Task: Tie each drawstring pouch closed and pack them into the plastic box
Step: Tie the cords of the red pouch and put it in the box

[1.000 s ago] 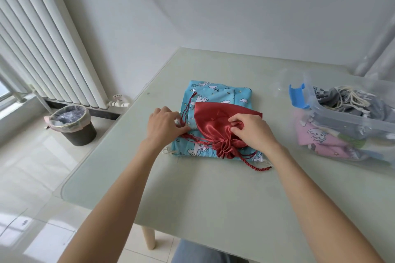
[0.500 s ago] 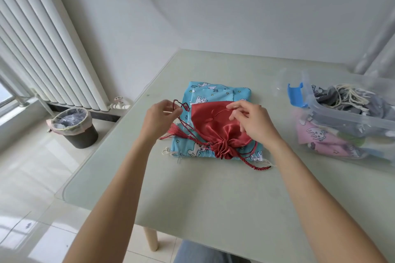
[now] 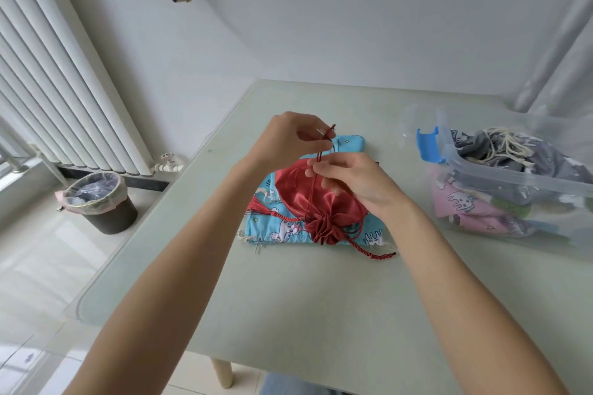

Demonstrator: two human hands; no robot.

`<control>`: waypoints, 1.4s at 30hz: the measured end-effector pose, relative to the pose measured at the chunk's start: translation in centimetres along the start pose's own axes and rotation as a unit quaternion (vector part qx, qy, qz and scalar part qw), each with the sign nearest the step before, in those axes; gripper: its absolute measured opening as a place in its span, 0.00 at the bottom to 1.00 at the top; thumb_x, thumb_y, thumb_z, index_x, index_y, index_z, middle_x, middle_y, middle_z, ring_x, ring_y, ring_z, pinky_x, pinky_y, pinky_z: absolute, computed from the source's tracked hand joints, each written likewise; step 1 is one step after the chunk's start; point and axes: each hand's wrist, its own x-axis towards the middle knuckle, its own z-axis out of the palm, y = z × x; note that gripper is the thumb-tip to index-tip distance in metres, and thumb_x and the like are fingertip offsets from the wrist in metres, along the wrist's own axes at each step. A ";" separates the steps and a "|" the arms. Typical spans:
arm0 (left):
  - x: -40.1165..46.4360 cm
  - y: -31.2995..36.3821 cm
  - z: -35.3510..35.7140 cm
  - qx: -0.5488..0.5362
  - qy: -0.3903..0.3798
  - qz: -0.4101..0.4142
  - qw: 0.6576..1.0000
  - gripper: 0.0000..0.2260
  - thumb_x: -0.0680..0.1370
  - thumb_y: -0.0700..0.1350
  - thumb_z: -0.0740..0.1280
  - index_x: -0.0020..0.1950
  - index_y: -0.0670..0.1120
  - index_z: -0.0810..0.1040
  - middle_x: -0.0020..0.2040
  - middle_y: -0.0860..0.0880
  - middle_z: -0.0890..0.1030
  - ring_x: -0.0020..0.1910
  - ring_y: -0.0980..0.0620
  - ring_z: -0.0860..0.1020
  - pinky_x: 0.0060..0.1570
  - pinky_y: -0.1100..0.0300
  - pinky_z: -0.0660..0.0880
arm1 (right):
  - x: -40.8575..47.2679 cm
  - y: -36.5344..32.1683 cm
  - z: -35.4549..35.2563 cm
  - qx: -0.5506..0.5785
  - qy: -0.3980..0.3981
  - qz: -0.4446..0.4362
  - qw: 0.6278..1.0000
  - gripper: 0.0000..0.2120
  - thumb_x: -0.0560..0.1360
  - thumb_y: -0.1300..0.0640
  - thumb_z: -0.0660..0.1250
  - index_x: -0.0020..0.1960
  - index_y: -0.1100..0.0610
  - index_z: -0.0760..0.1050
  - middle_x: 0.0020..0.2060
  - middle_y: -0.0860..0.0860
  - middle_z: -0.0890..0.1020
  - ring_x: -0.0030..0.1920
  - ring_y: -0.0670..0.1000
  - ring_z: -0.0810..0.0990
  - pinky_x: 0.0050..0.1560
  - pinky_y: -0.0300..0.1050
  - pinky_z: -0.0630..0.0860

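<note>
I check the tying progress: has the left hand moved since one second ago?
Yes. The left hand rose off the blue printed pouch, lifting the red cord.

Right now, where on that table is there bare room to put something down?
The table is bare near its front edge, below the blue pouch, and at the back toward the wall. It is crowded mid-table, where both hands work the red pouch, and right, at the plastic box.
</note>
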 end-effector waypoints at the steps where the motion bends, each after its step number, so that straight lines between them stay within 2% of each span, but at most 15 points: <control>1: 0.1 0.2 0.3 0.002 -0.002 0.005 1.000 0.04 0.72 0.43 0.72 0.46 0.50 0.83 0.34 0.56 0.81 0.33 0.64 0.77 0.35 0.74 0.68 | -0.1 0.0 -0.1 0.013 -0.007 0.001 1.000 0.10 0.74 0.61 0.68 0.52 0.66 0.79 0.43 0.55 0.82 0.30 0.44 0.74 0.28 0.34 0.68; 5: -0.3 0.4 1.1 -0.059 0.012 -0.011 0.998 0.07 0.78 0.49 0.65 0.54 0.51 0.80 0.40 0.52 0.84 0.40 0.58 0.82 0.43 0.67 0.75 | 0.0 0.1 -0.3 0.040 0.063 -0.026 0.997 0.01 0.74 0.65 0.67 0.44 0.62 0.78 0.37 0.55 0.82 0.26 0.42 0.72 0.24 0.33 0.66; 8: -1.5 -0.8 1.4 -0.073 0.039 -0.037 0.996 0.10 0.79 0.51 0.62 0.57 0.52 0.78 0.41 0.53 0.84 0.41 0.59 0.82 0.47 0.63 0.76 | 0.0 0.2 -1.1 0.027 0.085 -0.030 0.996 0.03 0.75 0.66 0.65 0.45 0.62 0.77 0.37 0.55 0.82 0.25 0.41 0.73 0.24 0.32 0.67; 11: -2.5 -2.2 1.7 -0.043 -0.037 -0.057 0.997 0.12 0.76 0.54 0.66 0.58 0.53 0.78 0.45 0.56 0.84 0.46 0.62 0.81 0.51 0.66 0.75 | -0.1 0.4 -1.7 0.009 0.089 -0.025 0.996 0.05 0.77 0.65 0.63 0.49 0.65 0.77 0.36 0.54 0.81 0.26 0.41 0.74 0.25 0.32 0.68; 14: -2.7 -2.9 2.4 -0.020 -0.078 -0.058 0.995 0.13 0.75 0.51 0.69 0.59 0.52 0.78 0.49 0.55 0.83 0.49 0.61 0.80 0.54 0.70 0.72 | -0.2 0.4 -2.0 0.009 0.074 -0.022 0.997 0.05 0.77 0.65 0.62 0.49 0.63 0.77 0.36 0.53 0.81 0.26 0.41 0.74 0.25 0.32 0.68; 17: -2.6 -3.0 2.7 -0.001 -0.044 -0.042 0.998 0.08 0.75 0.47 0.70 0.53 0.48 0.81 0.45 0.52 0.83 0.43 0.64 0.79 0.47 0.75 0.71 | -0.4 0.2 -2.4 -0.010 0.062 -0.021 0.998 0.05 0.77 0.65 0.63 0.49 0.62 0.78 0.37 0.53 0.81 0.27 0.41 0.73 0.27 0.31 0.69; 20: -3.1 -2.3 1.9 -0.079 -0.013 -0.049 0.996 0.04 0.75 0.43 0.69 0.46 0.43 0.81 0.38 0.51 0.82 0.35 0.61 0.79 0.42 0.70 0.73 | -0.6 0.0 -2.8 -0.015 0.070 -0.027 0.997 0.05 0.76 0.65 0.64 0.47 0.61 0.78 0.31 0.51 0.78 0.27 0.41 0.73 0.28 0.31 0.69; 23: -4.2 -0.7 0.6 -0.143 -0.107 -0.060 0.982 0.08 0.76 0.45 0.68 0.45 0.40 0.81 0.37 0.48 0.83 0.35 0.56 0.79 0.42 0.65 0.76 | -0.7 -0.2 -3.2 0.037 0.066 -0.036 0.996 0.04 0.76 0.66 0.64 0.47 0.62 0.78 0.32 0.46 0.81 0.30 0.41 0.76 0.32 0.31 0.72; 26: -4.8 0.4 0.5 -0.152 -0.206 -0.080 0.963 0.16 0.79 0.51 0.61 0.49 0.40 0.82 0.43 0.44 0.84 0.40 0.50 0.83 0.44 0.60 0.79 | -1.1 -0.6 -3.5 0.038 0.020 -0.049 0.998 0.05 0.76 0.66 0.63 0.48 0.60 0.77 0.37 0.49 0.80 0.34 0.42 0.77 0.38 0.32 0.74; 28: -4.4 0.0 1.2 -0.154 -0.145 -0.089 0.973 0.17 0.80 0.52 0.60 0.47 0.42 0.83 0.43 0.43 0.84 0.41 0.49 0.83 0.44 0.58 0.79 | -1.5 -0.8 -3.6 -0.005 -0.014 -0.061 0.998 0.06 0.75 0.66 0.65 0.50 0.58 0.77 0.39 0.50 0.79 0.38 0.42 0.78 0.42 0.32 0.74; 31: -3.5 -1.6 2.6 -0.105 -0.025 -0.055 0.993 0.06 0.77 0.45 0.67 0.47 0.45 0.83 0.43 0.48 0.84 0.43 0.53 0.83 0.50 0.55 0.79 | -1.7 -1.1 -3.7 -0.085 -0.026 -0.092 0.992 0.10 0.73 0.68 0.67 0.52 0.57 0.77 0.40 0.48 0.79 0.41 0.40 0.78 0.47 0.32 0.74; 34: -3.2 -1.7 3.5 -0.141 -0.078 -0.070 0.985 0.05 0.77 0.42 0.67 0.50 0.47 0.81 0.45 0.50 0.83 0.47 0.54 0.82 0.57 0.59 0.76 | -1.7 -1.4 -3.7 -0.156 -0.015 -0.122 0.980 0.13 0.71 0.71 0.69 0.52 0.58 0.76 0.40 0.49 0.79 0.41 0.40 0.79 0.50 0.33 0.74; 37: -3.2 -1.4 3.9 -0.216 -0.065 -0.107 0.968 0.06 0.79 0.41 0.64 0.50 0.44 0.80 0.42 0.47 0.83 0.45 0.48 0.82 0.50 0.61 0.77 | -1.5 -1.2 -3.9 -0.217 0.047 -0.163 0.961 0.17 0.69 0.70 0.71 0.46 0.49 0.76 0.45 0.47 0.82 0.43 0.39 0.80 0.54 0.34 0.75; 40: -3.4 -1.5 4.1 -0.219 -0.065 -0.114 0.967 0.05 0.78 0.40 0.65 0.51 0.43 0.80 0.36 0.52 0.83 0.37 0.55 0.81 0.41 0.66 0.75 | -1.3 -0.8 -3.6 -0.246 0.085 -0.208 0.943 0.15 0.68 0.69 0.72 0.44 0.50 0.77 0.46 0.51 0.82 0.44 0.43 0.81 0.52 0.35 0.76; 42: -3.3 -1.7 4.3 -0.203 -0.080 -0.110 0.970 0.07 0.76 0.38 0.67 0.53 0.42 0.79 0.42 0.50 0.84 0.36 0.58 0.80 0.44 0.65 0.74 | -1.4 -0.6 -3.2 -0.233 0.081 -0.225 0.943 0.15 0.68 0.70 0.72 0.41 0.50 0.77 0.43 0.52 0.80 0.44 0.47 0.82 0.52 0.37 0.77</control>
